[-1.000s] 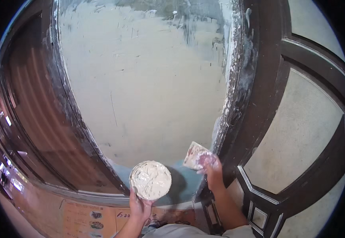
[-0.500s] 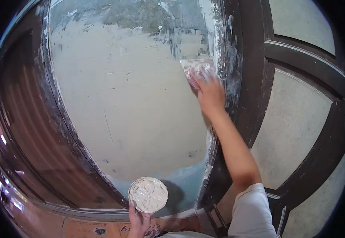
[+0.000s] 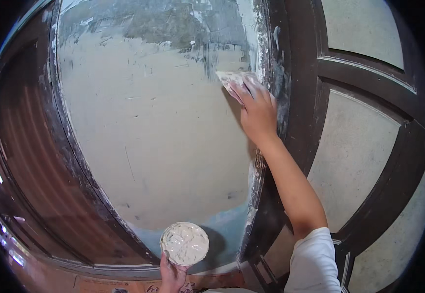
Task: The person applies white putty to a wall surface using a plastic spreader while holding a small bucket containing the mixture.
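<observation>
My right hand reaches up and grips a flat putty scraper, smeared with white, its wide edge against the wall panel near the right frame. The wall panel bears a broad coat of off-white putty; bare grey-blue surface shows along its top and bottom. Low in front of the panel, my left hand holds up a round tub of white putty. The putty's top is uneven and stirred. The fingers under the tub are partly hidden.
Dark wooden framing with pale inset panels stands on the right. A dark glazed door or window runs along the left. Printed brown cardboard lies on the floor below the wall.
The scraper has shifted slightly left and tilted, still near the same height on the wall. The view has moved a little. The tub stays in my left hand.
</observation>
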